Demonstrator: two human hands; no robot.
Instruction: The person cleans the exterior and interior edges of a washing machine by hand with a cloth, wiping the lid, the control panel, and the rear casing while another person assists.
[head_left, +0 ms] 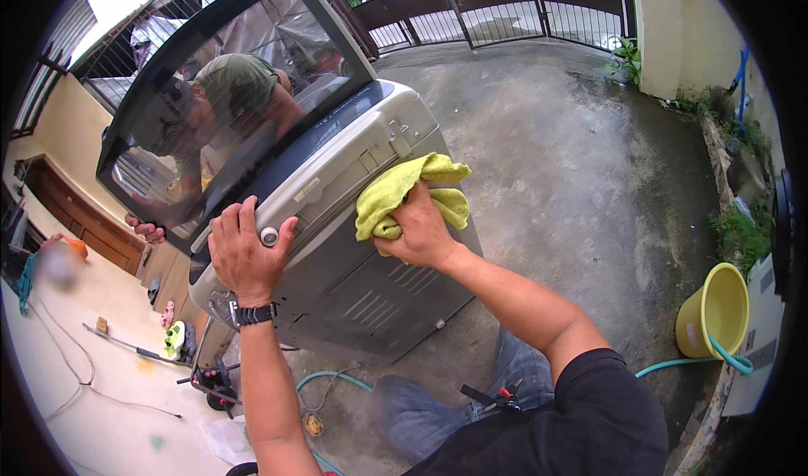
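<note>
A grey washing machine (337, 173) stands tilted in front of me, its vented panel facing me. The dark see-through lid (244, 80) is raised at the far side. My left hand (248, 253) lies on the machine's top edge with fingers spread, beside a round white fitting (269, 236). On that wrist is a black watch (253, 313). In my right hand (417, 228) is a bunched yellow-green cloth (400, 191), pressed against the upper edge of the panel. Its fingertips are partly hidden by the cloth.
Beyond the machine a person (240, 97) bends over, seen in or through the lid; a hand (145, 228) shows at its lower corner. A yellow bucket (713, 308) with a teal hose (673, 365) stands right. Shoes (173, 339) and a cable (88, 383) lie left. A dark gate (497, 5) closes the back.
</note>
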